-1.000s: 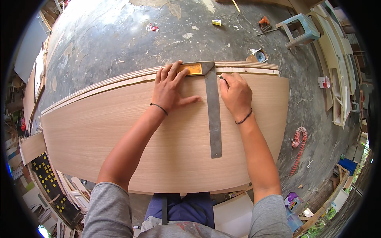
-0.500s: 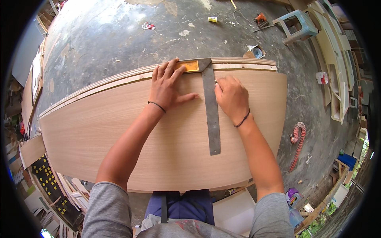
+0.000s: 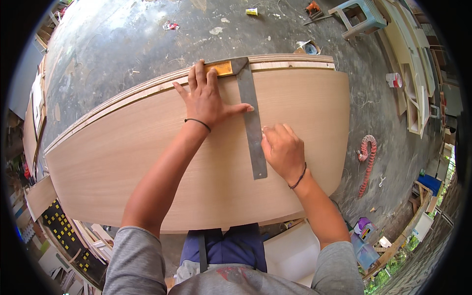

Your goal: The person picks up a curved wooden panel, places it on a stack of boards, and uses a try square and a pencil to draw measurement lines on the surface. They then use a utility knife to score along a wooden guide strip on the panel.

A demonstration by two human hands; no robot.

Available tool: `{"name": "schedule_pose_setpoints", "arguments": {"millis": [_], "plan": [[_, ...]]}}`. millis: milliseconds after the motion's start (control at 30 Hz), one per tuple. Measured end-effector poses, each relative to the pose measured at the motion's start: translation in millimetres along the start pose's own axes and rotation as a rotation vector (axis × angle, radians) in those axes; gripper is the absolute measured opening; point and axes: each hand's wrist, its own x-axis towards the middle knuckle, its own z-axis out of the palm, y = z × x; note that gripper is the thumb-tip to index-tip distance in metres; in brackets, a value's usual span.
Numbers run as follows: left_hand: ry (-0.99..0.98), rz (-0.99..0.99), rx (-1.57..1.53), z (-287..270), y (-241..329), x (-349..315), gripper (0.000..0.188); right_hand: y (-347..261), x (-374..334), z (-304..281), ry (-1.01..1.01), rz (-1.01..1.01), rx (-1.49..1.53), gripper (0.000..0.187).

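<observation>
A wide wood-grain board (image 3: 147,167) lies in front of me with a metal try square (image 3: 251,132) on it. The square's yellow-faced stock (image 3: 219,68) sits along the board's far edge, and its grey blade points back toward me. With fingers spread, my left hand (image 3: 203,98) holds the square: fingertips hook over the stock and the thumb presses on the blade. My right hand (image 3: 283,150) is closed in a pinch beside the blade's right side, at its lower half. Of the thin pencil in that pinch, almost all is hidden by the fingers.
Pale plywood strips (image 3: 295,61) run along the board's far edge. On the concrete floor beyond are a blue plastic stool (image 3: 359,17), a can (image 3: 393,80) and a coiled red air hose (image 3: 368,167). A white box (image 3: 295,250) stands near my legs.
My right hand has slid toward me along the blade's right side. My left thumb has moved onto the blade, and its fingers have spread wider. The view has shifted slightly.
</observation>
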Motion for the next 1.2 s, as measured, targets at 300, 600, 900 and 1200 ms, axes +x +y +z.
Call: {"name": "schedule_pose_setpoints", "arguments": {"millis": [300, 600, 900, 1200], "plan": [[0.065, 0.048, 0.008, 11.6, -4.1, -1.0, 0.108, -12.1, -69.4, -7.0, -0.083, 0.044, 0.031, 0.016], [0.024, 0.029, 0.052, 11.7, -3.4, -2.0, 0.118, -16.5, -87.4, -8.1, -0.043, 0.052, 0.049, 0.017], [0.059, 0.045, 0.032, 12.4, -4.5, -1.4, 0.110, -23.1, -97.1, -8.6, -0.005, 0.082, 0.087, 0.016], [0.051, 0.022, 0.013, 11.5, -4.2, -2.6, 0.116, 9.9, 14.7, 22.9, 0.125, 0.081, 0.058, 0.007]]}}
